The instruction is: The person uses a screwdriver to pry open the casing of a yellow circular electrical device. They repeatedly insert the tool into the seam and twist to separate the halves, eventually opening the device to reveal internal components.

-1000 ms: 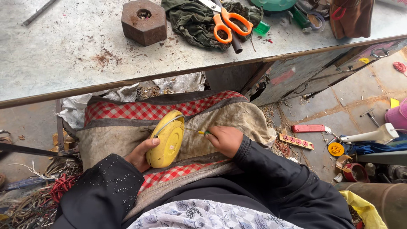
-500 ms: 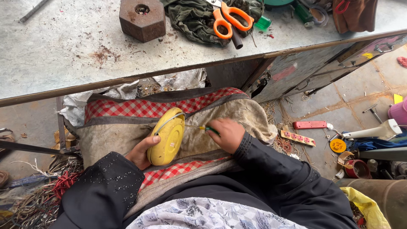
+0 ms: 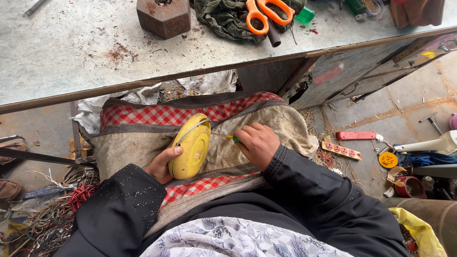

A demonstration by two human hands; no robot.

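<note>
On the lap, over a cloth (image 3: pixel 143 147) of beige and red check, the left hand (image 3: pixel 164 164) cups a round yellow plastic casing (image 3: pixel 193 147) on edge, thumb pressed to its rim. The right hand (image 3: pixel 259 143) is closed around a small screwdriver (image 3: pixel 223 137), its tip meeting the casing's upper side. The step in hand appears to be working at a fastener or seam; the next move likely calls for steady pressure while the left keeps the disc from turning. Beyond the hands lies a metal bench (image 3: pixel 71 52) with orange scissors (image 3: pixel 266 12) and a rusty hexagonal block (image 3: pixel 164 16); right of them, a red socket strip (image 3: pixel 342 150) on the floor.
</note>
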